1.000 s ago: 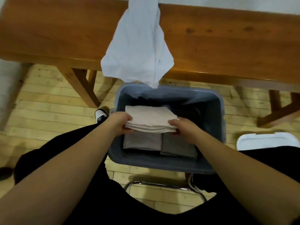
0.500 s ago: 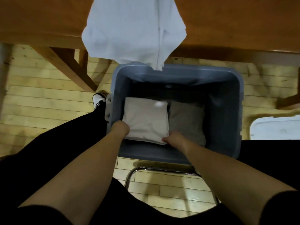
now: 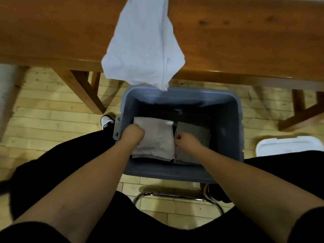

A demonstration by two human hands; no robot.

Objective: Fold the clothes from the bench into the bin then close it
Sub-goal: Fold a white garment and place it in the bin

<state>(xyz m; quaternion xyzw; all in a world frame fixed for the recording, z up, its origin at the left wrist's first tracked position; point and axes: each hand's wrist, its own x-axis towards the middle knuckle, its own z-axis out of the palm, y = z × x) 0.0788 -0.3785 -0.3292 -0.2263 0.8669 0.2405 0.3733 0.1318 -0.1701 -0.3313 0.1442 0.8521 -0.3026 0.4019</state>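
Observation:
A grey plastic bin point(image 3: 226, 123) stands on the floor between my knees. Inside it a folded beige cloth point(image 3: 157, 137) lies flat at the left, beside a folded grey cloth point(image 3: 194, 134) at the right. My left hand point(image 3: 134, 135) grips the beige cloth's left side with curled fingers. My right hand point(image 3: 185, 142) has its fingers curled at that cloth's right edge, over the grey cloth. A white garment point(image 3: 143, 44) hangs unfolded over the front edge of the wooden bench point(image 3: 245, 41), its tip just above the bin's far rim.
The bin's white lid point(image 3: 287, 146) lies on the wooden floor at the right, partly behind my leg. Bench legs point(image 3: 84, 90) stand left and right of the bin. A chrome chair frame point(image 3: 175, 195) sits below the bin. A shoe point(image 3: 107, 120) touches the bin's left side.
Both hands lowered the folded beige cloth from above the bin down onto its left side. The right hand has shifted along the cloth's right edge.

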